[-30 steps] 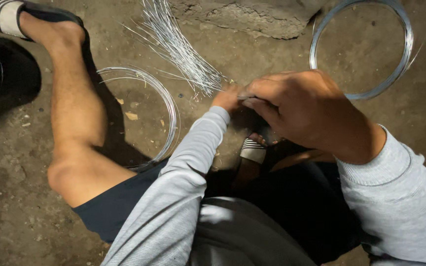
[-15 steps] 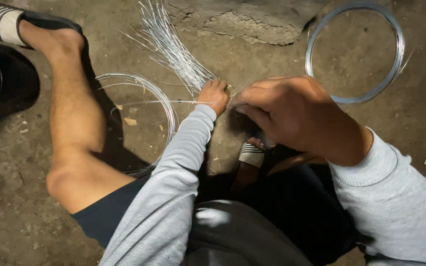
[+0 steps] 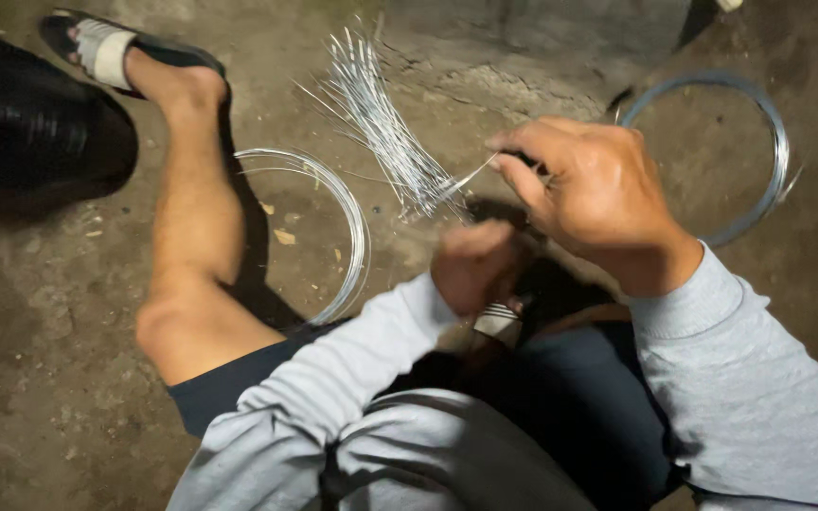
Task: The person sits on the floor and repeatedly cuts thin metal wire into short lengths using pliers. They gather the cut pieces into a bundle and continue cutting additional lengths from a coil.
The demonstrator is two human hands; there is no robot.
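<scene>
Right hand [image 3: 591, 194]: I see it pinching one wire strand [image 3: 473, 176], centre frame.
Left hand [image 3: 473, 267]: closed at the wire bundle [image 3: 385, 128] base.
Floor [image 3: 40, 312]: wire coils [image 3: 333, 222] beside my leg.

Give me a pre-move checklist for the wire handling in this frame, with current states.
1. Right hand pinching a single wire strand at the fingertips: ok.
2. Left hand closed at the base of the bundle of cut wires: the fist looks shut there, but the actual contact is hidden: cannot tell.
3. Bundle tips fanned out over the dirt ground, away from the bare leg: ok.
4. Wire coil on the left lying flat beside the leg, apart from both hands: ok.
5. Wire coil on the right partly hidden behind the right wrist: free of the sleeve or not, cannot tell.
</scene>
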